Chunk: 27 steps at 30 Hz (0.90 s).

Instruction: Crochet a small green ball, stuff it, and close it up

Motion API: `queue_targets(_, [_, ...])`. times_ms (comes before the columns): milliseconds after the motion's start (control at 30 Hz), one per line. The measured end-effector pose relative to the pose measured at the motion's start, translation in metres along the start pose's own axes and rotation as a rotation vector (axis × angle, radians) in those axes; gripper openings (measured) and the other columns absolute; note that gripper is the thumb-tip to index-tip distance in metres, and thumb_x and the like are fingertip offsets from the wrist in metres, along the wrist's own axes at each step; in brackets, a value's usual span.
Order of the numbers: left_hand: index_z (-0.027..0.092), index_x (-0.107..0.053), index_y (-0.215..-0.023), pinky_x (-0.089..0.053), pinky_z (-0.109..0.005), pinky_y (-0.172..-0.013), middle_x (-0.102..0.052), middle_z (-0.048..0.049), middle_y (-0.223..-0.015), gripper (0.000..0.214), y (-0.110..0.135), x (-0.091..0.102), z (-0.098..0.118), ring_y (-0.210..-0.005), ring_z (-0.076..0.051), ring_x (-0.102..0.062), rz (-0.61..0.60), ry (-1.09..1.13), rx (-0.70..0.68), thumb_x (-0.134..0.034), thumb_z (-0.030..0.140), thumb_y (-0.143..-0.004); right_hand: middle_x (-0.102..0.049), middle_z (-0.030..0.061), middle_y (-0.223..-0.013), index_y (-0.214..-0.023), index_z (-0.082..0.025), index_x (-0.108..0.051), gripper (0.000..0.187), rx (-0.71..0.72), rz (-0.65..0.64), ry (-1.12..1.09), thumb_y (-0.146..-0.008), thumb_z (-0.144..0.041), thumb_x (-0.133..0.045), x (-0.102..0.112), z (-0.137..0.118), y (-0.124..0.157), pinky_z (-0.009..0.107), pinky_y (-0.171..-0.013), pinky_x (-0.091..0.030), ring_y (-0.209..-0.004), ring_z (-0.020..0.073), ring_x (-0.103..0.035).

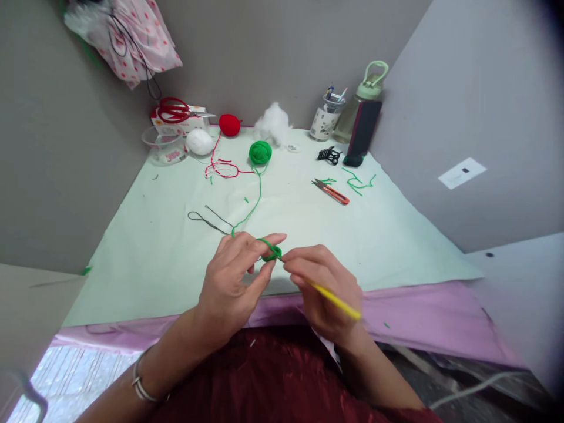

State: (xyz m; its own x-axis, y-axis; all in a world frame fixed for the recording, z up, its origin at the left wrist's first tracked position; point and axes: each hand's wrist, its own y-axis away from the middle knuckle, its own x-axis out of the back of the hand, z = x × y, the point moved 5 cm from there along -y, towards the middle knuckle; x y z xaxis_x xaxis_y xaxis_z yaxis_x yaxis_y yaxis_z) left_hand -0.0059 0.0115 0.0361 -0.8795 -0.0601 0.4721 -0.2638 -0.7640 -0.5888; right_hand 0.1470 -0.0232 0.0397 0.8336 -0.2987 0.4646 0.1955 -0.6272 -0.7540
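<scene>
Pinched between the thumb and fingers of my left hand (233, 273) is a small green crochet piece (272, 252), with green yarn looped over the index finger. My right hand (326, 288) grips a crochet hook (337, 301) with a yellow handle; its tip meets the green piece, though the hook end itself is hardly visible. From my left hand a green strand (259, 197) runs up to a green yarn ball (260, 153). Just beyond my left fingers lies a dark looped cord (207, 220) on the pale table cover (145, 252).
Orange-handled thread snips (331, 192), green yarn scraps (359, 181) and a black hair clip (329, 154) lie to the right. Behind them stand a phone (365, 130), a bottle (352, 114) and a pen cup (326, 120). Red yarn (230, 124), white stuffing (274, 124) and red scissors (174, 110) are at the back.
</scene>
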Motion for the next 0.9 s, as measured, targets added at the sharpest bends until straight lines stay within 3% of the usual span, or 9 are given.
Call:
queue_targets(133, [0.023,-0.07,-0.121,-0.049,-0.032,-0.076,-0.072,0.0011,-0.091,0.034,-0.001,0.003,-0.004,-0.064,-0.011,-0.05,0.03,0.007,0.03,-0.069,0.009,-0.091,-0.078,0.0094,-0.1,-0.113,-0.022,-0.07,0.02,0.09,0.036,0.13,-0.099,-0.012,-0.059,0.0,-0.007,0.003,0.03,-0.07,-0.061,-0.088,0.019,-0.073])
queue_targets(367, [0.025,-0.072,-0.121,-0.045,-0.035,-0.081,-0.068,0.0026,-0.082,0.036,-0.001,0.001,0.008,-0.068,-0.012,-0.052,0.041,-0.057,-0.091,-0.065,0.004,-0.092,-0.076,0.0098,-0.104,-0.114,-0.022,-0.07,0.022,0.015,0.045,0.056,-0.099,-0.01,-0.059,-0.004,0.004,0.003,0.03,-0.074,-0.061,-0.091,0.0181,-0.072])
queue_targets(467, [0.025,-0.074,-0.118,-0.045,-0.032,-0.08,-0.066,0.0031,-0.083,0.035,-0.002,0.001,0.004,-0.067,-0.011,-0.051,0.006,0.123,0.12,-0.067,0.006,-0.089,-0.075,0.0076,-0.099,-0.111,-0.021,-0.07,0.022,-0.051,0.125,-0.093,-0.1,-0.009,-0.056,-0.002,0.009,0.002,0.032,-0.078,-0.059,-0.094,0.018,-0.071])
queue_targets(600, [0.029,-0.075,-0.12,-0.047,-0.029,-0.081,-0.061,0.0028,-0.086,0.034,0.001,-0.003,-0.01,-0.075,-0.012,-0.054,-0.106,0.415,0.493,-0.07,0.015,-0.089,-0.072,0.0031,-0.09,-0.102,-0.022,-0.073,0.023,-0.289,0.171,-0.39,-0.104,-0.013,-0.052,-0.001,0.022,-0.001,0.032,-0.074,-0.056,-0.082,0.0155,-0.067])
queue_targets(767, [0.032,-0.073,-0.122,-0.046,-0.028,-0.082,-0.059,0.0025,-0.088,0.037,0.003,-0.006,-0.018,-0.081,-0.012,-0.054,-0.196,0.56,0.563,-0.067,0.016,-0.09,-0.071,0.0026,-0.088,-0.096,-0.021,-0.074,0.022,-0.489,0.192,-0.661,-0.105,-0.024,-0.055,-0.006,0.035,0.001,0.031,-0.069,-0.054,-0.074,0.014,-0.065])
queue_targets(900, [0.031,-0.074,-0.121,-0.046,-0.026,-0.077,-0.058,0.0023,-0.089,0.039,0.003,-0.007,-0.02,-0.078,-0.011,-0.053,-0.211,0.589,0.582,-0.066,0.014,-0.087,-0.071,0.0026,-0.086,-0.093,-0.02,-0.074,0.021,-0.543,0.102,-0.69,-0.104,-0.027,-0.058,-0.006,0.04,0.001,0.031,-0.07,-0.055,-0.074,0.0141,-0.066])
